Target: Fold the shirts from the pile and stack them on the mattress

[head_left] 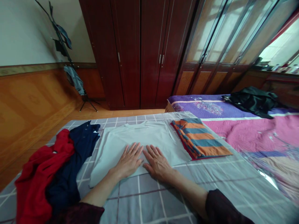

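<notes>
A white T-shirt (144, 132) lies spread out on the grey checked cloth (149, 199), its neckline towards the far side. My left hand (130, 160) rests flat on the shirt, fingers stretched forward. Close beside it, my right hand (157, 163) also lies flat on the fabric with its fingers extended. The thumbs are near each other but apart. Neither hand grips anything. To the right of the shirt sits a folded orange and blue striped garment (201, 138), on top of a folded dark red one (182, 143).
A crumpled red garment (44, 174) and a navy garment (81, 140) lie at the left. Behind stand dark red wardrobes (149, 56) and a coat rack (63, 46). At the right is a bed with a purple and pink cover (245, 130) and a black garment (253, 99).
</notes>
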Motion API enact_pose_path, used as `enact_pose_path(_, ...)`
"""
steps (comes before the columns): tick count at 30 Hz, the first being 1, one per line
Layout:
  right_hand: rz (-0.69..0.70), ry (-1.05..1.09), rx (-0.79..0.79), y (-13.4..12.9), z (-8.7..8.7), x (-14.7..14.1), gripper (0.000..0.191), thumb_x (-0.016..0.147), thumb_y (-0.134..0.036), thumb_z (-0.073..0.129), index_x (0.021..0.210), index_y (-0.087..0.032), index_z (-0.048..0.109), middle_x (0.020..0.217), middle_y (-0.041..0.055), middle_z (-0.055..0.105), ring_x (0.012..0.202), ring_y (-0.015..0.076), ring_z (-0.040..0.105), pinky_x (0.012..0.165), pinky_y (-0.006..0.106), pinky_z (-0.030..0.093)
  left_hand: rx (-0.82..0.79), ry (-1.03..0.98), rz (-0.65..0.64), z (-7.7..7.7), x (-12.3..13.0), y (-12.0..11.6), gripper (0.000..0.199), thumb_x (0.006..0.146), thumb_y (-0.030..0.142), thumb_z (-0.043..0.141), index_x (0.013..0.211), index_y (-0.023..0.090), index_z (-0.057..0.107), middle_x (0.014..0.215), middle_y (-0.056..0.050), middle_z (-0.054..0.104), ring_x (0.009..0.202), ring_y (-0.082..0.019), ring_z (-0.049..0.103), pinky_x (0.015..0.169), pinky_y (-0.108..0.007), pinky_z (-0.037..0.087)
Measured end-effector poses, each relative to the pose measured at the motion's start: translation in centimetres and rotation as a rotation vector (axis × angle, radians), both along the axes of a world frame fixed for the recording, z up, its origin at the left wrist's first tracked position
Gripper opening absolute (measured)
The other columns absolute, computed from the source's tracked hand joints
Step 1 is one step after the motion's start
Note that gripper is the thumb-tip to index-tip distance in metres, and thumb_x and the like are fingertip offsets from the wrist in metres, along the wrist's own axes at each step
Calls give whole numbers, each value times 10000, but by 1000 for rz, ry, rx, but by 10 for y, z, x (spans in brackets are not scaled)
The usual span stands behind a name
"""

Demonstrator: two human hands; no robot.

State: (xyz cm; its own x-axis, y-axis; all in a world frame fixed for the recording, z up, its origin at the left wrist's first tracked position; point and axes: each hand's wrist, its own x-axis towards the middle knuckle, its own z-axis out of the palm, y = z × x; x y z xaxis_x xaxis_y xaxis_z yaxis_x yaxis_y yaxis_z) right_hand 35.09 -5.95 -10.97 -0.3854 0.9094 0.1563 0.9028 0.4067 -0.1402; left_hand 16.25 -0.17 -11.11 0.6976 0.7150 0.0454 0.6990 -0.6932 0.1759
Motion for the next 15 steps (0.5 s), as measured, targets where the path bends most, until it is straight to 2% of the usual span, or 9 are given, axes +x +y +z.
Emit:
enact_pose_path(3, -159, -31, 21, -16, -11, 59, 586, 905, -452, 453, 1398, -139, 401, 1477, 145, 338, 1372, 305, 261, 1103, 495, 244, -29, 40, 28, -6, -7, -1, 582, 939, 470, 340, 1463, 236, 247, 1543, -58, 184, 1424, -253, 108, 1138, -529, 93)
enact_pose_path(5, -294, -28, 88, -25, -16, 100, 562, 911, -428, 441, 1373, -108, 430, 1455, 167, 370, 1364, 300, 283, 1085, 476, 293, -47, 71, 56, -4, -19, -2, 605, 929, 491, 356, 1465, 232, 245, 1545, -69, 162, 1425, -260, 93, 1138, -520, 98)
enact_pose_path(7, -356, -10, 142, -32, -21, 129, 539, 916, -414, 424, 1343, -88, 453, 1421, 190, 412, 1336, 288, 340, 1069, 452, 331, -65, 102, 94, -1, -34, -6, 620, 921, 494, 373, 1466, 231, 242, 1547, -79, 138, 1425, -273, 79, 1134, -522, 106)
enact_pose_path(11, -339, 24, 182, -36, -24, 144, 500, 907, -375, 416, 1325, -103, 448, 1383, 194, 452, 1291, 279, 411, 1032, 438, 380, -83, 121, 162, 3, -68, -24, 640, 901, 482, 421, 1468, 259, 225, 1543, -83, 109, 1418, -298, 100, 1122, -537, 139)
enact_pose_path(15, -354, -44, 153, -16, -13, 139, 511, 867, -335, 453, 1301, -64, 445, 1332, 213, 497, 1248, 298, 457, 1016, 440, 381, -104, 104, 193, 5, -98, -37, 670, 867, 435, 500, 1463, 283, 233, 1532, -70, 163, 1405, -295, 175, 1121, -513, 188)
